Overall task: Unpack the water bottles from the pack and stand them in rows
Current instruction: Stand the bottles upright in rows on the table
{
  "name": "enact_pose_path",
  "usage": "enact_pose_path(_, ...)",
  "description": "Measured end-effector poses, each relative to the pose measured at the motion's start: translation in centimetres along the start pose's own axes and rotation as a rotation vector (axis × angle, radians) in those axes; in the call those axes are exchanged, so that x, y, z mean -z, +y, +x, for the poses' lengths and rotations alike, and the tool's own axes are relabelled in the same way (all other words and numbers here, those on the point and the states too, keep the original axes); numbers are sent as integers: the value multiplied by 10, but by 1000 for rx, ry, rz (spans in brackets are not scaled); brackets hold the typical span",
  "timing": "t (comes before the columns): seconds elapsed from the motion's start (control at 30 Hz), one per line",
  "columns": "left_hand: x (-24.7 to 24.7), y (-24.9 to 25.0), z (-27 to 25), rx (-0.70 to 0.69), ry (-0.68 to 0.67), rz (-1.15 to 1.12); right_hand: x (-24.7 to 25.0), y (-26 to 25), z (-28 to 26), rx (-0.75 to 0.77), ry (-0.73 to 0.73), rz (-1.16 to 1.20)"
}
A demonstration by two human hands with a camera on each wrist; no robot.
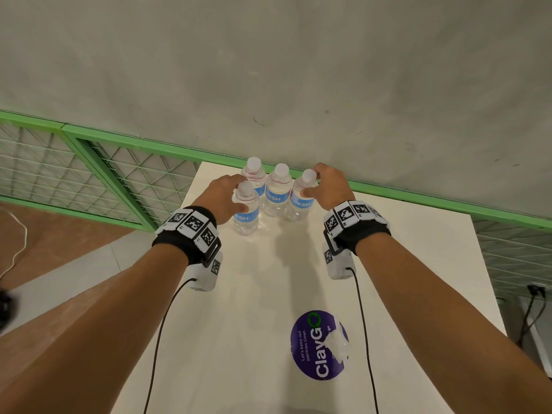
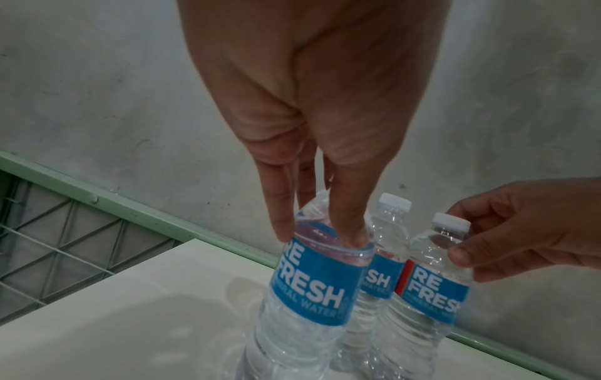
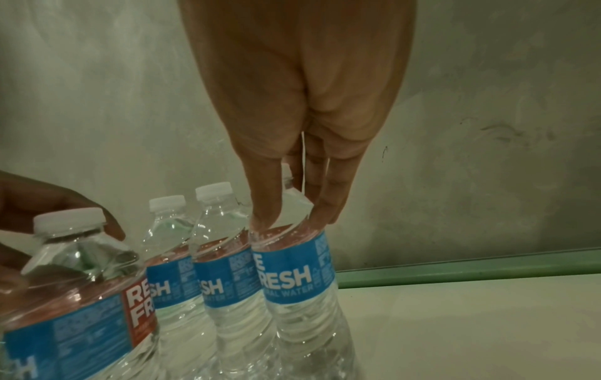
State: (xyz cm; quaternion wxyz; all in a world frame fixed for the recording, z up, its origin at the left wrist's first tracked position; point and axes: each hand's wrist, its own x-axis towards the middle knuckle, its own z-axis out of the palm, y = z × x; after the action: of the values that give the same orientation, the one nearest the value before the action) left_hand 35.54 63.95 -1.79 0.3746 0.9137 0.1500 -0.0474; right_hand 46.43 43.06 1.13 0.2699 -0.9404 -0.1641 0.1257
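Note:
Several clear water bottles with blue labels and white caps stand upright, close together, at the far end of the white table [image 1: 388,264]. My left hand [image 1: 237,195] grips the front-left bottle [image 1: 245,215] by its shoulder; in the left wrist view the fingertips [image 2: 284,231] press just above that bottle's label [image 2: 309,282]. My right hand [image 1: 311,183] pinches the rightmost bottle [image 1: 300,204] below its cap, and its bottle [image 3: 292,277] shows in the right wrist view. Two more bottles [image 1: 279,189] [image 1: 254,173] stand between and behind them.
A round purple sticker [image 1: 313,354] lies on the near part of the table, with a crumpled scrap of clear plastic [image 1: 337,343] on it. A green mesh railing [image 1: 119,162] and a grey wall [image 1: 298,70] run right behind the bottles. The table's left edge drops to the floor.

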Motion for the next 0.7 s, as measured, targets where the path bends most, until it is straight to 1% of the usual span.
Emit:
enact_pose_path(0.43, 2, 1, -1, -5, -10, -2, -2, 3, 1, -9, -5, 28)
enact_pose_path(0.7, 1, 4, -2, 1, 18, 3, -2, 3, 0, 0, -8, 26)
